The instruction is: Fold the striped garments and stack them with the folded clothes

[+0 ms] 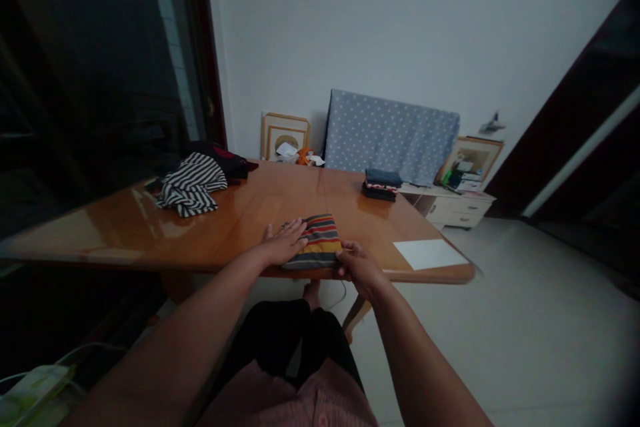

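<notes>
A folded striped cloth (320, 238), with grey, red, orange and yellow bands, lies flat near the front edge of the wooden table (280, 197). My left hand (287, 242) rests on its left part, palm down with the fingers stretched out. At the cloth's right front corner, my right hand (357, 265) pinches the edge between thumb and fingers. Some of the right fingers are hidden below the corner.
A black-and-white striped garment (193, 185) and dark clothes (225, 161) lie heaped at the table's left. Toward the back right sits a small stack of folded clothes (381, 184). A white paper sheet (429, 254) lies near the right corner. Behind stands a low white cabinet (457, 208).
</notes>
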{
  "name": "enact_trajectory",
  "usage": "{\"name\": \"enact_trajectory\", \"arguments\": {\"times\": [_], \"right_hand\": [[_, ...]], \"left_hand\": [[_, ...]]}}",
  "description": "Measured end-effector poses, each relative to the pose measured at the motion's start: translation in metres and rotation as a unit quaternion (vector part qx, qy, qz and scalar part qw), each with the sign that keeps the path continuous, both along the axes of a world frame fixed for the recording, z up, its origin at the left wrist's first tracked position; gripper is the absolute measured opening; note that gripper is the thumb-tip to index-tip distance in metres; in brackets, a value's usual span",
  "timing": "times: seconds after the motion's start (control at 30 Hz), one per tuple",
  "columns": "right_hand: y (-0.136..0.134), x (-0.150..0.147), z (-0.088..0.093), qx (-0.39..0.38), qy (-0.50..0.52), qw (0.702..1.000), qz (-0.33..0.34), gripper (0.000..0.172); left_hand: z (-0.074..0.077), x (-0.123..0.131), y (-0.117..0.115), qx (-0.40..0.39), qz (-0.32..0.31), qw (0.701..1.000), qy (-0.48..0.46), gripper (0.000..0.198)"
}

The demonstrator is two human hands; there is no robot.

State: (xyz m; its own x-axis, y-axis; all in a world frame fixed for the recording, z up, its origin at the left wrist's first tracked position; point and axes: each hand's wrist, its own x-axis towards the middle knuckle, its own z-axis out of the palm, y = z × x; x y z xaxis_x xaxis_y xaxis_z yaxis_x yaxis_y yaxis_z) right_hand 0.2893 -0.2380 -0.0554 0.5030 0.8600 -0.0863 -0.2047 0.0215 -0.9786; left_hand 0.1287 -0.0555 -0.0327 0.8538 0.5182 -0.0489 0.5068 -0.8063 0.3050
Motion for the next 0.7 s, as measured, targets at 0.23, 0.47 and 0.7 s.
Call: {"name": "enact_trajectory", "arguments": {"times": [0.23,0.47,0.7], "right_hand": [[0.008,0.006,0.007,-0.04,-0.256,0.961,-0.101,0.03],[0.05,0.013,0.052,0.031,-0.559,0.828,-0.022,0.035],[0.109,0.025,0.057,-0.084,-0.612,0.78,0.104,0.028]], "left_hand": [[0.003,-0.001,-0.001,0.006,-0.01,1.0,-0.004,0.068],[-0.009,0.003,0.004,0.016,0.01,1.0,-0.018,0.069],[-0.01,-0.001,0.004,0.008,-0.005,1.0,-0.024,0.07]]}}
